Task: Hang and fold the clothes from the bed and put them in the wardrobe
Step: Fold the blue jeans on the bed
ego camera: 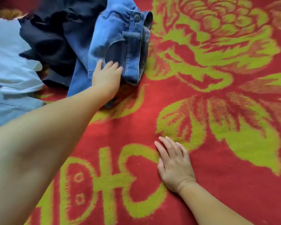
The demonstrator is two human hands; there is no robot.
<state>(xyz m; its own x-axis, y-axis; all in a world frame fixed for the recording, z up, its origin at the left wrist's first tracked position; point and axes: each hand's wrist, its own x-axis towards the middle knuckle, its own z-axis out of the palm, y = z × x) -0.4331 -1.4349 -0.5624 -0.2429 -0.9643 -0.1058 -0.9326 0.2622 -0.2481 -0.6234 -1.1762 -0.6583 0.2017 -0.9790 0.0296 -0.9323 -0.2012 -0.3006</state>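
Reaching toward the upper left of the frame, we lay our left hand (106, 75) on the blue jeans (118, 46), fingers fairly straight and resting on the denim near a front pocket; whether the thumb has hooked an edge we cannot tell, since it is hidden. Our right hand (173, 163) lies flat and relaxed, holding nothing, on the red and green blanket (217, 127) in the lower middle of the frame. We judge this the start of picking the next garment to fold, so the next move calls for a firm grip on the waistband and a pull onto the bare blanket. The jeans lie bunched, waistband and button uppermost, striped lining showing, touching a dark garment (55, 38) and just beside pale clothes (10, 62) at the left edge.
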